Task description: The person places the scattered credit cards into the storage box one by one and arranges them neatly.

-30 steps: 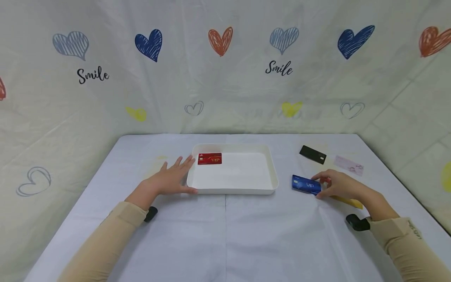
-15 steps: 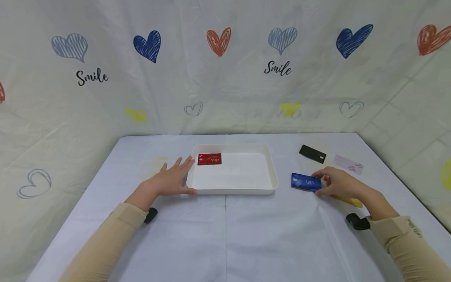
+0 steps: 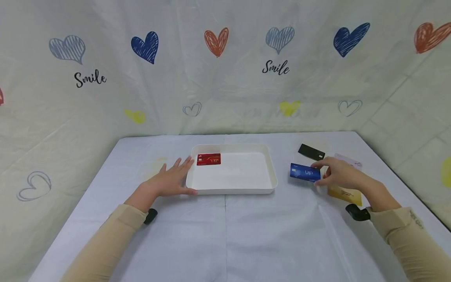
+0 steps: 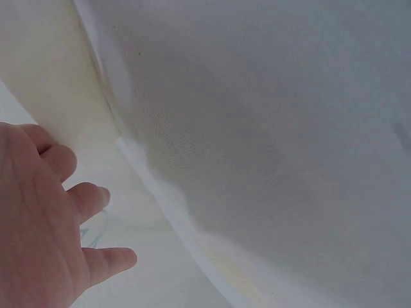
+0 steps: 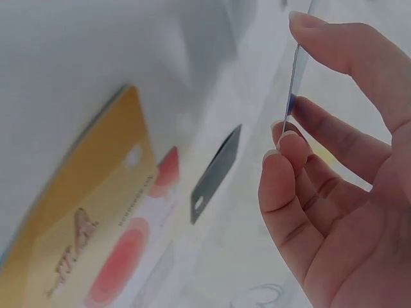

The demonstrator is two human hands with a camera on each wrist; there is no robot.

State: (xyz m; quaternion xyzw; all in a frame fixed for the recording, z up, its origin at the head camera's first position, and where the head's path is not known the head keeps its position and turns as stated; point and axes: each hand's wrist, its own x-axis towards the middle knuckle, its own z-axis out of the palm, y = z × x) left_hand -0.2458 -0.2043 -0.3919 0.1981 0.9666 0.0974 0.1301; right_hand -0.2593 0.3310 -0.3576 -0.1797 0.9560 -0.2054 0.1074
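My right hand pinches a blue VIP card by its right end and holds it just above the table. In the right wrist view that card shows edge-on between thumb and fingers. My left hand has its fingers spread and rests at the left edge of a white tray; the left wrist view shows only part of the hand. A red VIP card lies in the tray's back left corner. Near my right hand lie a gold card, a black card and a pale pink card, partly hidden by it.
A white cloth covers the table. Behind it hangs a pale curtain printed with hearts and "Smile". A black wrist device sits by my right cuff, and another dark one by my left.
My right hand has lifted the blue card and moved it slightly away from me, uncovering more of the gold card. My left hand stays at the tray.
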